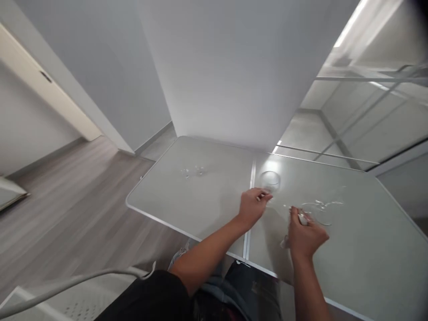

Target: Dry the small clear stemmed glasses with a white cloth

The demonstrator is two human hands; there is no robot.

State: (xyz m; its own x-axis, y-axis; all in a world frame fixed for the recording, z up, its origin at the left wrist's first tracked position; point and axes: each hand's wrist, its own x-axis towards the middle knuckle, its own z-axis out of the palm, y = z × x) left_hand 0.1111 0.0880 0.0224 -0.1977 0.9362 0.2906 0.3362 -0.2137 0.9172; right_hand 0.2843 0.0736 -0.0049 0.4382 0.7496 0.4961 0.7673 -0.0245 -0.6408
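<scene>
My left hand (251, 208) is closed in a pinch above the folding table, just below a clear round piece (270, 180). Something small and see-through may sit between its fingertips, too small to name. To the right, my right hand (306, 235) has its fingers curled round a clear, shiny piece (302, 218); its kind does not show. Just beyond that hand lie thin transparent pieces (321, 206) with curved edges. Another small clear bit (285, 242) shows beside the right wrist. On the table's left half rest several small clear bits (192, 171).
The grey-green table (207, 200) has a metal rim and a centre seam. It stands against a white wall (227, 80), with a glossy, reflective panel (347, 116) at right. A pale cable (83, 281) crosses a white perforated surface (80, 307) at lower left. Wood-look floor (83, 191) lies left.
</scene>
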